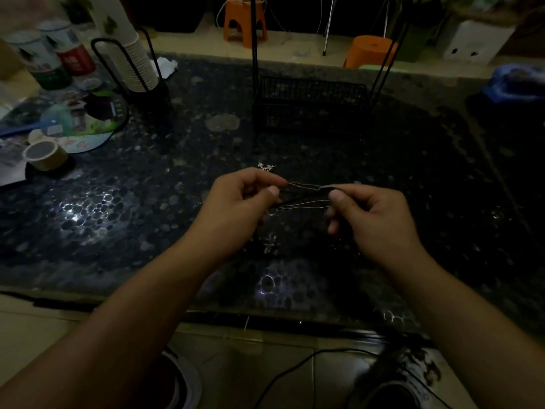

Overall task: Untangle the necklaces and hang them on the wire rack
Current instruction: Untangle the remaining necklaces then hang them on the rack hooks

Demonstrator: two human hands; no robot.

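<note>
Thin silver necklace chains (pixel 303 186) stretch between my two hands above the dark pebble-patterned table (pixel 147 202). My left hand (pixel 241 199) pinches the chains at their left end between thumb and forefinger. My right hand (pixel 371 211) pinches the right end the same way. A second strand (pixel 303 205) sags just below the taut one. A small clasp or charm (pixel 265 166) shows behind my left hand. The black wire rack (pixel 309 104) stands at the table's far side, with tall black uprights (pixel 254 39) rising from it. Nothing visible hangs on it.
A stack of paper cups in a black wire holder (pixel 135 63), cans (pixel 59 54), a round fan (pixel 85 119) and a tape roll (pixel 44 154) crowd the table's left. Orange stools (pixel 244 19) stand beyond the table. A blue object (pixel 516 84) lies at the far right. A cable (pixel 295 367) runs across the floor.
</note>
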